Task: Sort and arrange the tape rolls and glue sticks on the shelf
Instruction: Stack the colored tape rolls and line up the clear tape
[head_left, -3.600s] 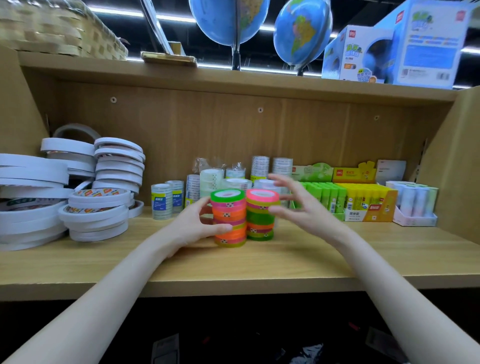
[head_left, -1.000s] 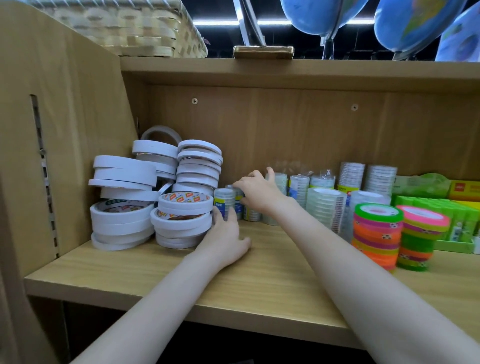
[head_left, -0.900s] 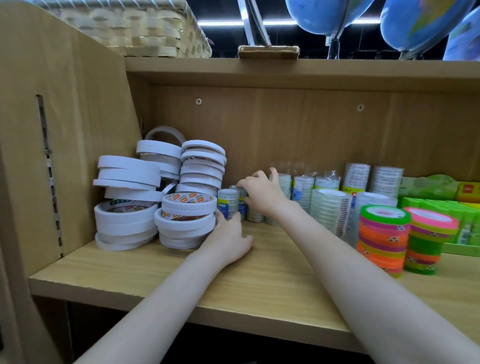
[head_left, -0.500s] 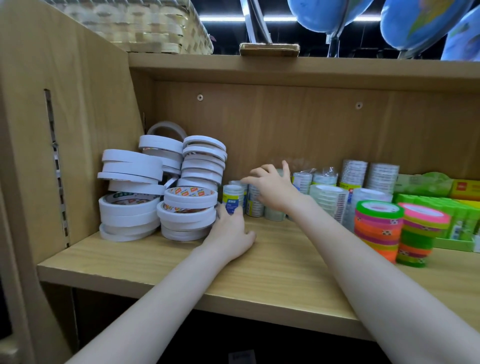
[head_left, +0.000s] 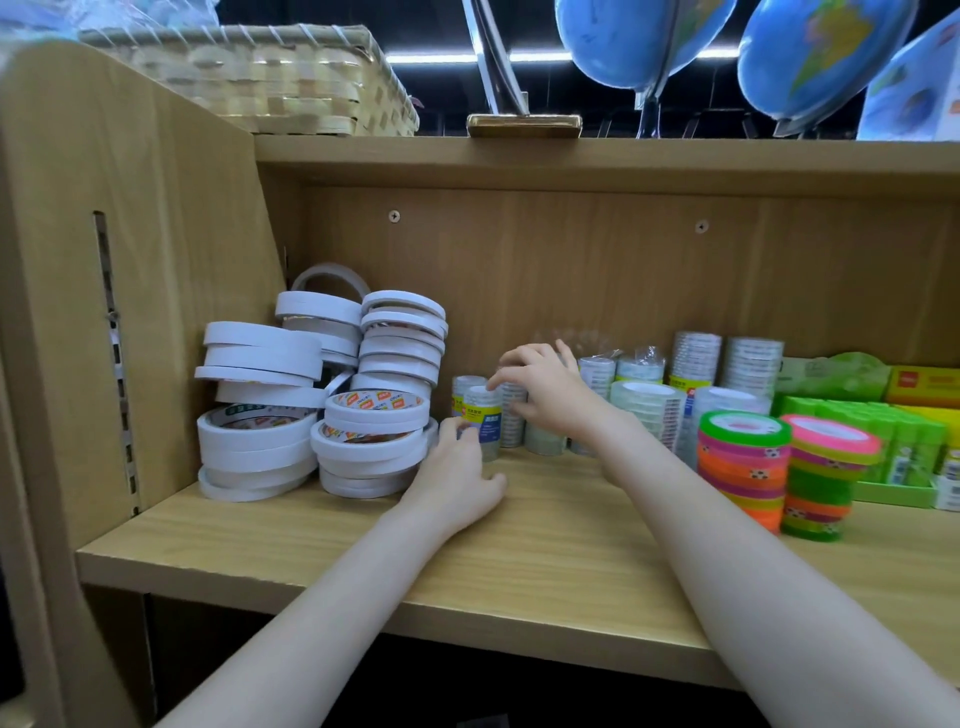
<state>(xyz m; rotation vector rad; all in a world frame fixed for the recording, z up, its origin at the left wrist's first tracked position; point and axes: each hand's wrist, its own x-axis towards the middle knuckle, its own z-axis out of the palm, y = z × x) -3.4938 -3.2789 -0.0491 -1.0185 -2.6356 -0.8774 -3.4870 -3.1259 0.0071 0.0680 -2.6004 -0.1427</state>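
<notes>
from the head view, both hands work among the small clear tape stacks at the back of the shelf (head_left: 519, 561). the left hand (head_left: 457, 478) curls its fingertips around the base of a small blue-labelled tape stack (head_left: 482, 423), apparently gripping it, just beside the white tape piles (head_left: 317, 405). the right hand (head_left: 545, 389) reaches over the neighbouring clear stacks (head_left: 540, 436) with bent fingers, one fingertip on the blue-labelled stack's top; whether it grips anything i cannot tell. the likely trouble: these narrow stacks stand crowded, so a nudge from either wrist could topple one into the leaning white piles, or roll it off the front edge. counted: two neon tape stacks (head_left: 779, 467) at the right, four main white piles plus one roll on edge behind, two globes (head_left: 810, 52) above, one basket (head_left: 260, 78). green glue sticks (head_left: 904, 447) sit boxed at far right, too packed to count.
</notes>
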